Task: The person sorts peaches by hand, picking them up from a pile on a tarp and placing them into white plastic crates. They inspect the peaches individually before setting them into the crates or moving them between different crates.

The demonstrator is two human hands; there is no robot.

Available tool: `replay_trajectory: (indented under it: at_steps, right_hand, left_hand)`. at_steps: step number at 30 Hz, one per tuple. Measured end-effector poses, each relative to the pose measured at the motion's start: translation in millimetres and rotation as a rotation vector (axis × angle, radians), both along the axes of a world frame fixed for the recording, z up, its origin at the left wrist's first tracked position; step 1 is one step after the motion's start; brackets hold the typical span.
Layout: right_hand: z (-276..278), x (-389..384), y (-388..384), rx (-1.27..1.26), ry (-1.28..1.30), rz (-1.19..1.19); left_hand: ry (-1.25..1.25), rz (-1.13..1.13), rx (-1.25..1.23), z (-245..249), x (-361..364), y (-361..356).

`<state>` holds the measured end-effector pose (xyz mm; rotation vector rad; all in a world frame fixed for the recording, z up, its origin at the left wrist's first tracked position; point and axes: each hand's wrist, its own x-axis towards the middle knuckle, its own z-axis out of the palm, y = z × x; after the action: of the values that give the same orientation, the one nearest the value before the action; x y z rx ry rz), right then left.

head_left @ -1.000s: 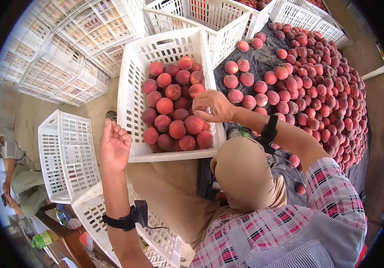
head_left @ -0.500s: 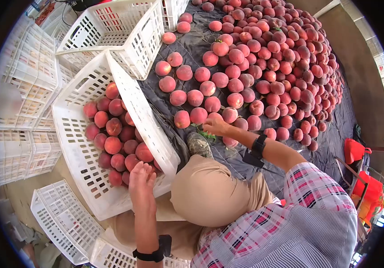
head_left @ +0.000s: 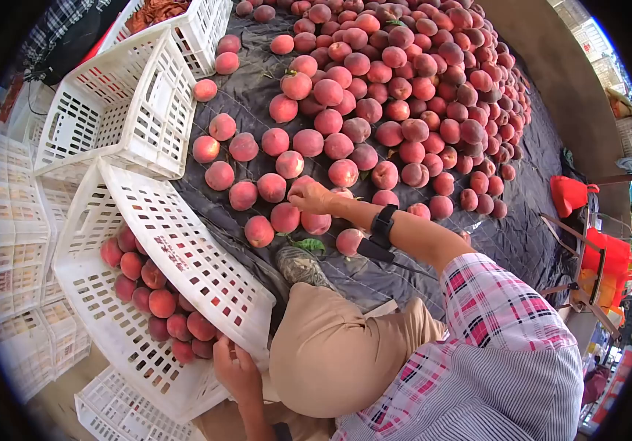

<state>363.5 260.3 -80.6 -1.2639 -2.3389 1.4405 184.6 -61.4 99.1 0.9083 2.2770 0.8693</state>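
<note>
Shirt (head_left: 492, 323): red, white and black plaid, with a grey pinstriped panel at 5 o'clock. Trousers (head_left: 330, 353): tan. Shoe (head_left: 297, 264): grey, mottled. Black wristband (head_left: 382, 224) on the right wrist, with a black cable (head_left: 397, 264). Right hand (head_left: 308, 195) and left hand (head_left: 235, 367): ungloved.

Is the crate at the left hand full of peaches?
Partly full: the peaches lie low in the crate, well below its rim.

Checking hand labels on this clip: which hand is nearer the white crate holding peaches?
Left. The left hand touches the crate at its near corner; the right hand is out among the loose peaches on the dark sheet.
</note>
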Motion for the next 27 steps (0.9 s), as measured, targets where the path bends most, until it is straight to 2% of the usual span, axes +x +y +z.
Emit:
replay_trajectory:
  at_steps: [3,4,5,7,11,13,18,20,21,23,24,27]
  right_hand:
    - [13.5,14.4,18.1,-0.119,-0.064,-0.011]
    - [2.7,22.7,21.8,-0.128,-0.064,-0.086]
    - [2.0,33.8,26.7,0.136,-0.097,-0.055]
    - [4.1,58.2,42.4,0.157,-0.085,-0.178]
    - [0.8,114.3,74.0,0.070,0.092,-0.596]
    - [-0.4,140.0,84.7,0.034,0.138,-0.645]
    - [1.5,172.6,87.7,0.046,0.024,-0.742]
    - [-4.0,179.5,87.7,0.211,-0.196,-0.645]
    - [-4.2,179.0,85.7,0.212,-0.195,-0.649]
    - [-1.9,169.9,77.5,0.494,-0.350,-0.349]
    - [2.4,163.6,77.3,0.371,-0.465,-0.262]
    - [-10.2,153.4,78.4,0.396,-0.520,-0.244]
  left_hand:
    - [0.107,-0.062,0.017,-2.1,-0.4,-1.7]
    - [0.098,-0.073,0.018,-2.4,0.3,-0.8]
    - [0.108,-0.065,0.009,0.9,0.8,0.8]
    - [0.110,-0.066,0.002,2.0,1.5,1.0]
    - [0.095,-0.067,-0.057,2.1,1.2,1.4]
    - [0.117,-0.079,0.009,-6.2,-1.6,-4.6]
    - [-0.002,-0.023,-0.060,-11.7,-4.5,-11.6]
    - [-0.044,0.010,-0.060,-10.9,-2.2,-8.3]
    - [-0.011,0.012,-0.054,-10.4,-1.5,-7.1]
    - [0.025,0.015,-0.047,-11.4,-2.0,-8.2]
    - [0.038,0.009,-0.058,-13.9,-3.9,-11.2]
    - [0.049,0.004,-0.058,-13.7,-3.9,-11.4]
